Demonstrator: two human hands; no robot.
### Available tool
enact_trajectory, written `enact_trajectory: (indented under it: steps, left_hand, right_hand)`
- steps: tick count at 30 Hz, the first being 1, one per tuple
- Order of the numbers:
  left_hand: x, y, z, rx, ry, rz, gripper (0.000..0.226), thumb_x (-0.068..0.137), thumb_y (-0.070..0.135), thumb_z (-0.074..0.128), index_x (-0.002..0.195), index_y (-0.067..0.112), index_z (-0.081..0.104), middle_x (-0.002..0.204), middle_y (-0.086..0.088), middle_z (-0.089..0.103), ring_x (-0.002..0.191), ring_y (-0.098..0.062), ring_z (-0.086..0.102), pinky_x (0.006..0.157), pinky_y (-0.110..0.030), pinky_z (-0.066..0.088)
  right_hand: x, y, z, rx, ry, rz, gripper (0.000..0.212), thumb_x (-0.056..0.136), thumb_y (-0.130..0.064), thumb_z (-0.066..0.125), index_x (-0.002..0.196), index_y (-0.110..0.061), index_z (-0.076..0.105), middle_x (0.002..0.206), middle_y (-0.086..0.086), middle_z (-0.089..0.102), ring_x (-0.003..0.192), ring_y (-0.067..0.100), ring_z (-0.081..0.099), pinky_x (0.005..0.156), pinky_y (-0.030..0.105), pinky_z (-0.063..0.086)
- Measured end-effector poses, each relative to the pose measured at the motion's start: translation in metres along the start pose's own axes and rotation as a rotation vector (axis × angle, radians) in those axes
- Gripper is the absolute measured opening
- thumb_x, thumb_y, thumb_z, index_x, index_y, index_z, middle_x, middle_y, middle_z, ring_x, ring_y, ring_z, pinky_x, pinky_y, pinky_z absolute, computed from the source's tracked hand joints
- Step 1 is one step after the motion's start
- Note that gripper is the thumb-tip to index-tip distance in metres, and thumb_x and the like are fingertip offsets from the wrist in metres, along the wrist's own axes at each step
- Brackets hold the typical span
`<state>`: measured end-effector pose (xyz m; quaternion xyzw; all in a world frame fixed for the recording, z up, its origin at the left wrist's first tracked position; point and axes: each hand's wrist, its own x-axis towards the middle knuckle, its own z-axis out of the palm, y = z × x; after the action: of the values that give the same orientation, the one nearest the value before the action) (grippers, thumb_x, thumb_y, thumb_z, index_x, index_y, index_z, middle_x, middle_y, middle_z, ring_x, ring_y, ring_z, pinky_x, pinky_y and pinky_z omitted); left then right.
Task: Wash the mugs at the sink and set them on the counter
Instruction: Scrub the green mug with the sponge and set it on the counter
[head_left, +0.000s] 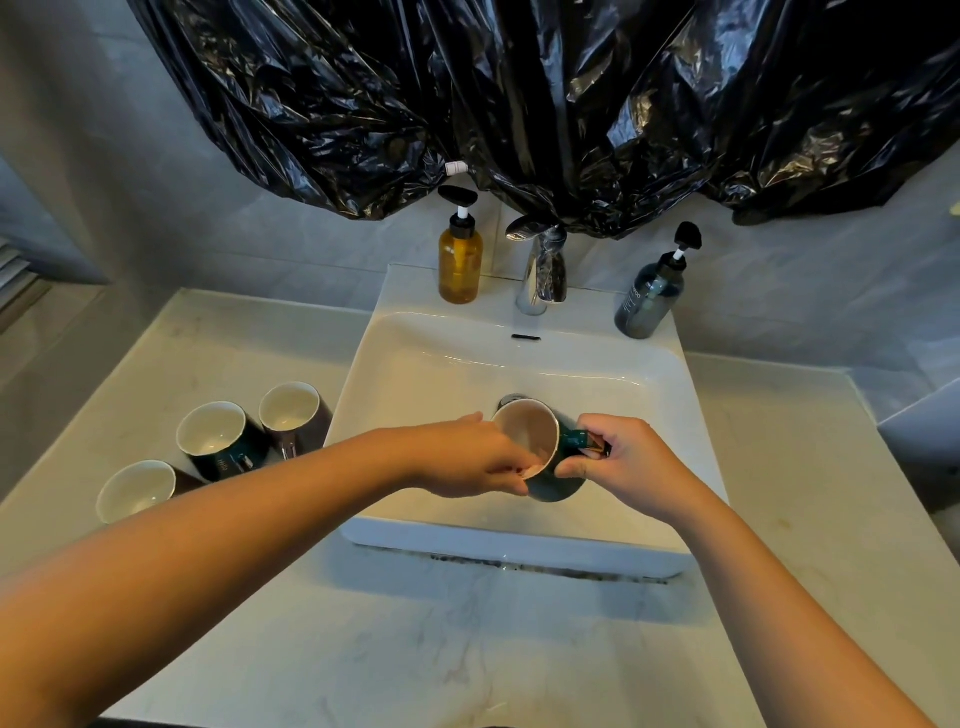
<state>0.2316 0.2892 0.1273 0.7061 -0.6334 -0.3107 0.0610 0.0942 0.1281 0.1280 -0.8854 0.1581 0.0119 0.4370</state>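
A dark green mug (550, 486) with a white inside is held tilted over the white sink (415, 374), its mouth turned to the left. My right hand (631, 465) grips its handle. My left hand (467, 460) holds the rim, with fingers reaching inside the mug. Three more mugs stand upright on the counter (467, 639) left of the sink: a dark green mug (221, 441), a dark purple mug (293, 415) and a dark mug with a white inside (137, 491).
A chrome faucet (535, 270) stands behind the basin, no water seen running. An amber pump bottle (460, 257) sits on its left, a dark pump bottle (652, 296) on its right. Black plastic sheeting (519, 93) hangs on the wall above.
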Motion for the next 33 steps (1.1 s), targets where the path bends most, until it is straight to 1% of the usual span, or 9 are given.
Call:
enact_trajectory:
  steps: [5,11,16,18,20,22,26,28,33]
  left_hand:
    - [0.001,-0.005,0.003,-0.008,0.383,0.042,0.011,0.092,0.035,0.063,0.095,0.025,0.063,0.093,0.009,0.067,0.088,-0.012,0.058,0.114,-0.038,0.021]
    - [-0.002,0.001,0.006,0.367,0.101,0.036,0.021,0.096,0.029,0.058,0.116,0.024,0.061,0.122,0.001,0.065,0.119,-0.021,0.055,0.118,-0.052,0.002]
    - [-0.008,0.005,0.001,0.441,0.206,0.004,0.029,0.097,0.022,0.058,0.126,0.023,0.06,0.127,-0.001,0.064,0.123,-0.022,0.054,0.121,-0.05,0.002]
    - [-0.011,0.006,0.001,0.416,0.258,-0.019,0.032,0.096,0.022,0.059,0.128,0.025,0.059,0.129,0.001,0.063,0.126,-0.021,0.052,0.121,-0.049,0.003]
    - [-0.013,0.008,0.004,0.403,0.3,-0.046,0.032,0.096,0.023,0.059,0.128,0.027,0.059,0.13,0.002,0.062,0.127,-0.019,0.051,0.121,-0.046,0.003]
    - [-0.015,0.01,0.005,0.369,0.342,-0.09,0.03,0.095,0.025,0.059,0.126,0.028,0.061,0.13,0.004,0.062,0.127,-0.017,0.05,0.12,-0.043,0.003]
    - [-0.011,0.016,0.005,0.386,0.424,-0.09,0.024,0.092,0.03,0.063,0.116,0.027,0.065,0.123,0.005,0.067,0.12,-0.016,0.056,0.119,-0.044,0.006]
    - [-0.01,0.017,0.005,0.417,0.408,-0.086,0.023,0.092,0.032,0.063,0.115,0.028,0.064,0.12,0.005,0.068,0.119,-0.017,0.057,0.118,-0.047,0.004]
    - [-0.006,0.016,0.005,0.609,0.125,-0.088,0.038,0.101,0.036,0.043,0.138,0.027,0.049,0.128,-0.001,0.064,0.125,-0.024,0.053,0.115,-0.061,-0.003]
  right_hand:
    - [0.005,0.006,-0.006,0.012,0.005,0.059,0.014,0.082,-0.019,0.075,0.08,-0.011,0.064,0.073,0.004,0.063,0.065,0.009,0.053,0.063,0.023,0.046]
    - [0.006,-0.005,-0.013,-0.011,-0.087,0.049,0.026,0.083,-0.016,0.075,0.067,-0.026,0.057,0.059,-0.013,0.056,0.06,0.003,0.052,0.059,0.018,0.041]
    - [0.005,-0.001,-0.009,0.073,-0.042,0.037,0.019,0.083,-0.018,0.074,0.075,-0.016,0.057,0.072,0.001,0.059,0.068,0.012,0.056,0.06,0.017,0.049]
    - [0.005,0.005,-0.006,0.114,0.003,0.058,0.018,0.084,-0.02,0.073,0.083,-0.012,0.057,0.08,0.006,0.058,0.075,0.014,0.054,0.069,0.025,0.05]
    - [0.004,0.01,-0.001,0.307,0.01,0.089,0.022,0.084,-0.025,0.073,0.099,-0.016,0.058,0.097,0.006,0.061,0.094,0.019,0.058,0.083,0.034,0.055]
    - [0.002,0.01,0.007,0.635,-0.032,0.17,0.043,0.08,-0.037,0.072,0.117,-0.028,0.054,0.117,0.002,0.058,0.113,0.024,0.058,0.089,0.045,0.057]
    - [0.004,0.005,0.024,0.947,-0.1,0.306,0.074,0.077,-0.04,0.074,0.139,-0.039,0.033,0.135,0.003,0.054,0.116,0.035,0.06,0.082,0.052,0.058]
    - [0.006,0.003,0.026,0.919,-0.074,0.303,0.069,0.084,-0.032,0.072,0.14,-0.036,0.032,0.134,0.006,0.054,0.113,0.035,0.062,0.082,0.052,0.058]
    - [0.008,0.006,0.03,0.812,-0.012,0.269,0.047,0.088,-0.019,0.069,0.126,-0.029,0.044,0.119,0.015,0.061,0.108,0.033,0.064,0.081,0.054,0.058]
